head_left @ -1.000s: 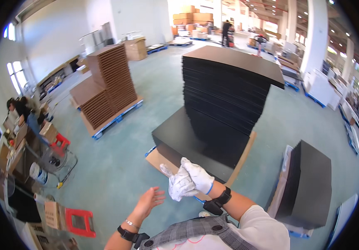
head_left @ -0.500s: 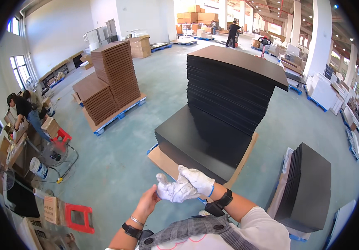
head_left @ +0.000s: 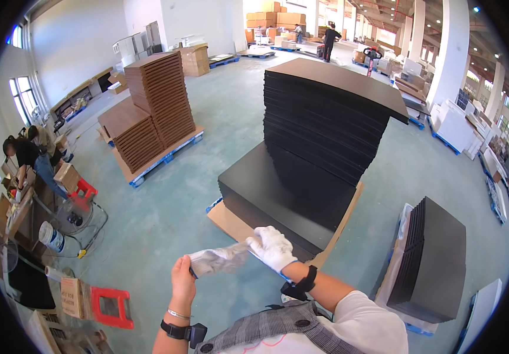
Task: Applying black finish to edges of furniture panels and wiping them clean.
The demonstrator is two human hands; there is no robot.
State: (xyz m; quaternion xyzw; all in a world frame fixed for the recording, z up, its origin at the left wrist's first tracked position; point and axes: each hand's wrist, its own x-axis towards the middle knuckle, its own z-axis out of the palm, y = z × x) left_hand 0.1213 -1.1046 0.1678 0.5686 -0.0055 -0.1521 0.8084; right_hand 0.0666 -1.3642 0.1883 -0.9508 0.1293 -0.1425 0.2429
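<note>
White and crumpled, a loose glove point(head_left: 222, 260) is spanning our hands; we are gripping its ends with our bare left hand point(head_left: 183, 277) and gloved right hand point(head_left: 273, 249).

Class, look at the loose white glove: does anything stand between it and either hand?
Nothing visible does. The bare left hand grips one end of the loose white glove, and the gloved right hand holds the other. The black panels stand beyond both hands, not between.
</note>
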